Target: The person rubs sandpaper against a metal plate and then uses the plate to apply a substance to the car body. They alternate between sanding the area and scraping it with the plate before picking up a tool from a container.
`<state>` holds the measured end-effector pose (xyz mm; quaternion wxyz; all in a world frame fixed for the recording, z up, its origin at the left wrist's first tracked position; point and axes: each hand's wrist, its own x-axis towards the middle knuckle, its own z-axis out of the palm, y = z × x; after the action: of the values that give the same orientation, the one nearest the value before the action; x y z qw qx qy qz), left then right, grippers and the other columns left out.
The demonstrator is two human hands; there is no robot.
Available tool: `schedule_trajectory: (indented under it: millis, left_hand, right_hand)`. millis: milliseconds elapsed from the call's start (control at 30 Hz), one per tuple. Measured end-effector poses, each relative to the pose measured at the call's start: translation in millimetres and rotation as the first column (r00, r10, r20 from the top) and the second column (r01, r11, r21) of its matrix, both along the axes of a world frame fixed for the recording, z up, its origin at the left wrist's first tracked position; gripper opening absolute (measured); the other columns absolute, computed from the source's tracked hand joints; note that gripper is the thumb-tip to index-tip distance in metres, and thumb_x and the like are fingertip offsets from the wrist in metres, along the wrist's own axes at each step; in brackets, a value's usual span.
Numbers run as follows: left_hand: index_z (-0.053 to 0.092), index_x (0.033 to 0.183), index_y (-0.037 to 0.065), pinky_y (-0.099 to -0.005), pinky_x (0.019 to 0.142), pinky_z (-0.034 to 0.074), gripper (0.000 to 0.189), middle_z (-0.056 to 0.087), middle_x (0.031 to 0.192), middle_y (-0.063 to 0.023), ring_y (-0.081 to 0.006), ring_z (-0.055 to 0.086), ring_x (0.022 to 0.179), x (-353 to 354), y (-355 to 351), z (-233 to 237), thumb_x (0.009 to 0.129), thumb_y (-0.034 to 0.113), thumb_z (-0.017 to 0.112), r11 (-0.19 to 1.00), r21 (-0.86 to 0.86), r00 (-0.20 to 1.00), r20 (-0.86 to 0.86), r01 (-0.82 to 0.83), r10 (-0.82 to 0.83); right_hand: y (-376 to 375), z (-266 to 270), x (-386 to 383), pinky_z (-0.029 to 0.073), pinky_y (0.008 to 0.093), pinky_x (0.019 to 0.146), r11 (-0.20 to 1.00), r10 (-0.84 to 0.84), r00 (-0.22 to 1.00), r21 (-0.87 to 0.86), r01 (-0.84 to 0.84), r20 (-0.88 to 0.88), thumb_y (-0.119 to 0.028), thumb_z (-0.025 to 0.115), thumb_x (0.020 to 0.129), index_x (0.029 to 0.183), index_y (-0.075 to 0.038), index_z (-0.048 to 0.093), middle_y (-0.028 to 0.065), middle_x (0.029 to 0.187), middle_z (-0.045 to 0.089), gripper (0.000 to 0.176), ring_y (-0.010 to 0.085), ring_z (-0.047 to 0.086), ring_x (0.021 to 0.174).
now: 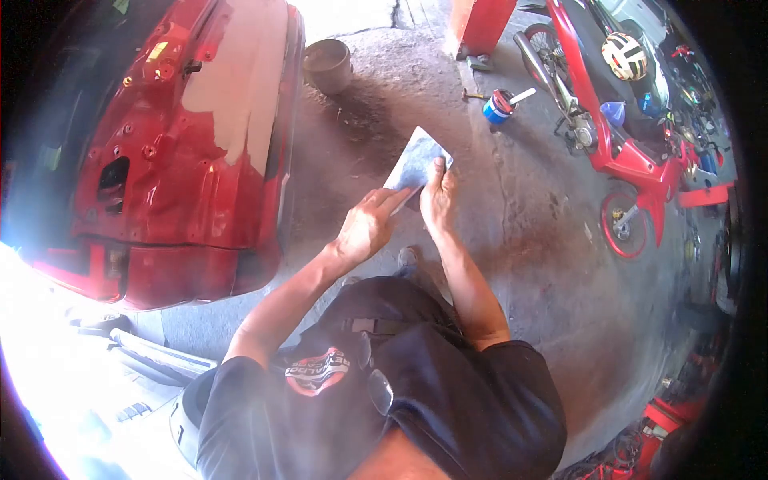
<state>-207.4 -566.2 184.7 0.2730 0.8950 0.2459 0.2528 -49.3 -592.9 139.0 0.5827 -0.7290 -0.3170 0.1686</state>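
Observation:
A flat, pale rectangular sheet with grey-blue smudges (418,159) is held out in front of my body, tilted, above the concrete floor. My left hand (366,226) grips its lower left edge, fingers bent over the surface. My right hand (438,198) holds the right edge, with the thumb lying on top and the other fingers hidden underneath. Part of a dark item shows under the sheet between my hands; I cannot make out what it is.
A red car panel (192,208) with a pale filler patch (240,80) stands at the left. Beyond are a round brown pot (327,68), a blue can (497,109) and a red post (482,26). A red motorcycle (596,112) stands at the right.

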Motion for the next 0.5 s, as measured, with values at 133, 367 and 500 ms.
schedule_trajectory:
  millis: [133,367,500]
  left_hand:
    - [0.062,0.113,-0.002,-0.0418,0.076,0.053,0.024,0.064,0.101,-0.0219,-0.0381,0.066,0.089,4,14,2,0.089,0.003,0.06,0.982,-0.096,0.973,0.147,-0.165,0.178]
    - [0.063,0.101,-0.003,-0.0402,0.076,0.053,0.014,0.067,0.097,-0.0201,-0.0363,0.066,0.092,3,53,48,0.089,0.002,0.059,0.931,-0.04,0.893,0.27,-0.364,0.36]
    - [0.065,0.114,0.003,-0.0396,0.079,0.054,0.037,0.066,0.1,-0.0187,-0.0358,0.065,0.098,-5,-11,4,0.079,-0.009,0.061,0.997,0.073,0.996,0.09,-0.018,0.011]
  right_hand:
    - [-10,6,-11,0.046,0.0457,0.059,0.978,0.205,0.973,0.017,-0.208,0.11,-0.032,0.046,0.103,0.092,0.003,0.061,0.0245,0.073,0.063,0.04,0.035,0.064,0.064]
    - [-26,-24,-12,0.039,0.0425,0.052,0.956,0.288,0.942,-0.014,-0.294,-0.17,-0.039,0.047,0.102,0.079,0.002,0.059,0.0072,0.059,0.053,0.049,0.0214,0.051,0.055]
    - [0,3,24,0.042,0.0386,0.057,0.992,0.037,0.97,0.126,-0.007,-0.239,-0.045,0.041,0.103,0.08,0.002,0.056,0.0079,0.065,0.054,0.055,0.0184,0.049,0.06]
